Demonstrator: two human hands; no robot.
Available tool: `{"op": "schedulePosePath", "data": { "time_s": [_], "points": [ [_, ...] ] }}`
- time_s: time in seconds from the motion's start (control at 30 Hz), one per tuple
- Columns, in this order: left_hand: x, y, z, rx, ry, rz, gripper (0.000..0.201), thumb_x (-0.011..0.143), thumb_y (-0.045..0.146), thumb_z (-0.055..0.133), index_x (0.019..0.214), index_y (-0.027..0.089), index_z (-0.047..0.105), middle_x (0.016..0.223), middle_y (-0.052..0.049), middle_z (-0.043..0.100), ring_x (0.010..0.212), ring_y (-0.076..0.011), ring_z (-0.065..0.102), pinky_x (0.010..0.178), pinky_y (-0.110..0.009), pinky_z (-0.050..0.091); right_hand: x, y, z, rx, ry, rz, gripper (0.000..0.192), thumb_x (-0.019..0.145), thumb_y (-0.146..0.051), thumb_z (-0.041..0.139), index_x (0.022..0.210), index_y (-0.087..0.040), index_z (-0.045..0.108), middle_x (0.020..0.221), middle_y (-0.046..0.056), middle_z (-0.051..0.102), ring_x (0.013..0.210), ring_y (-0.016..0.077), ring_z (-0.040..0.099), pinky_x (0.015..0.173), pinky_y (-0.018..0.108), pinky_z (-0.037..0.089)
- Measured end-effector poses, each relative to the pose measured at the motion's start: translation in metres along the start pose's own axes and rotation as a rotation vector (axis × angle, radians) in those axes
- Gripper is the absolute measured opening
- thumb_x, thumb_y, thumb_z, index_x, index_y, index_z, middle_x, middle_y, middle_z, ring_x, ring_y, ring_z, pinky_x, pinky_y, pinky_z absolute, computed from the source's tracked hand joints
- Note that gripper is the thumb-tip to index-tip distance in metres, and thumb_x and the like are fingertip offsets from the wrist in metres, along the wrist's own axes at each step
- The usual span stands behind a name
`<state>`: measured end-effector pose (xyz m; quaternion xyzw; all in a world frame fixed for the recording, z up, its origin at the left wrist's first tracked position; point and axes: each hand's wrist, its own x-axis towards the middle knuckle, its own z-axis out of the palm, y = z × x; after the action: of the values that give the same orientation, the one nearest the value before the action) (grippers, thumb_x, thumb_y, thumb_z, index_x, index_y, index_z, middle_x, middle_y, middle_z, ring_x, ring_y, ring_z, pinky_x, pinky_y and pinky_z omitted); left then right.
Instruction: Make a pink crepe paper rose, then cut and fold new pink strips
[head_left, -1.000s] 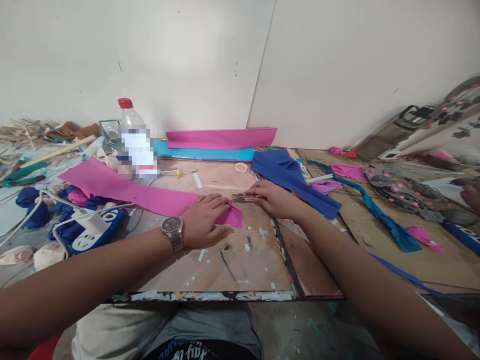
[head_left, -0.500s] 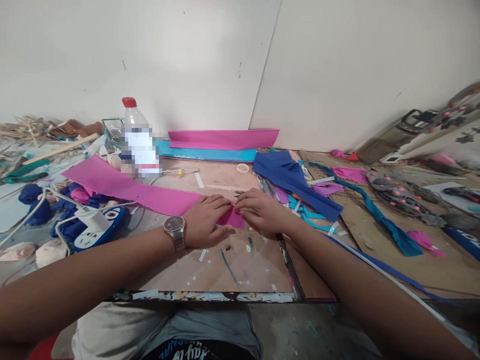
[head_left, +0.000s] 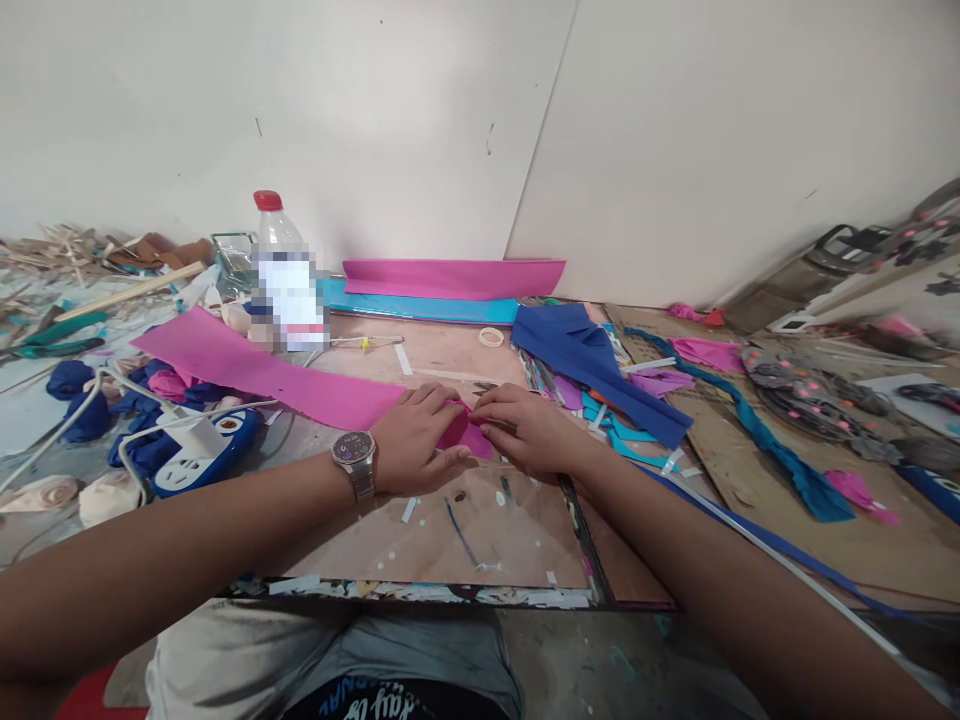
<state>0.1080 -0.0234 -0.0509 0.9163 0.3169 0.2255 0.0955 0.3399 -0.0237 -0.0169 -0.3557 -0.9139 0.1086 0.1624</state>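
Observation:
A long pink strip [head_left: 322, 392], thin like crepe paper or cloth, runs from the left of the table to the middle. My left hand [head_left: 411, 438], with a watch at the wrist, lies over its right end, fingers bent onto it and thumb held apart. My right hand [head_left: 529, 430] pinches the tip of that end just across from the left fingertips. Between the two hands the pink end looks bunched or folded; its exact shape is partly hidden by the fingers. Beneath lies a stained wooden board [head_left: 435, 545].
A red-capped bottle [head_left: 268, 202] and a lit phone [head_left: 292, 300] stand behind. Left is a power strip [head_left: 202, 460] with cables. A second pink sheet [head_left: 454, 279] leans by the wall. A tape ring [head_left: 491, 338], dark-blue sheet [head_left: 600, 370] and cardboard [head_left: 742, 440] are around.
The view has shifted slightly, so everything sits a little farther right. Both hands stay at the strip's end, with only small finger movement.

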Motion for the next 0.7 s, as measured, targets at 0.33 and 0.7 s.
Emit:
{"op": "schedulePosePath", "data": {
  "time_s": [0.33, 0.7],
  "points": [
    [-0.0004, 0.0004, -0.0007, 0.009, -0.023, -0.009, 0.06, 0.096, 0.063, 0.043, 0.137, 0.021, 0.053, 0.127, -0.014, 0.059, 0.116, -0.0312, 0.053, 0.1, -0.049, 0.043, -0.0005, -0.0004, 0.0029, -0.018, -0.017, -0.019, 0.024, 0.094, -0.016, 0.057, 0.109, -0.023, 0.075, 0.113, 0.01, 0.073, 0.107, 0.0258, 0.066, 0.095, 0.044, 0.054],
    [-0.0006, -0.0002, -0.0006, 0.049, -0.049, -0.009, 0.061, 0.097, 0.063, 0.042, 0.131, 0.017, 0.06, 0.127, -0.015, 0.062, 0.116, -0.0311, 0.053, 0.1, -0.048, 0.042, -0.0018, 0.0065, 0.0025, 0.045, 0.005, 0.049, 0.03, 0.092, -0.012, 0.055, 0.114, -0.024, 0.072, 0.109, 0.006, 0.076, 0.103, 0.0237, 0.068, 0.092, 0.042, 0.055]
  ]
}}
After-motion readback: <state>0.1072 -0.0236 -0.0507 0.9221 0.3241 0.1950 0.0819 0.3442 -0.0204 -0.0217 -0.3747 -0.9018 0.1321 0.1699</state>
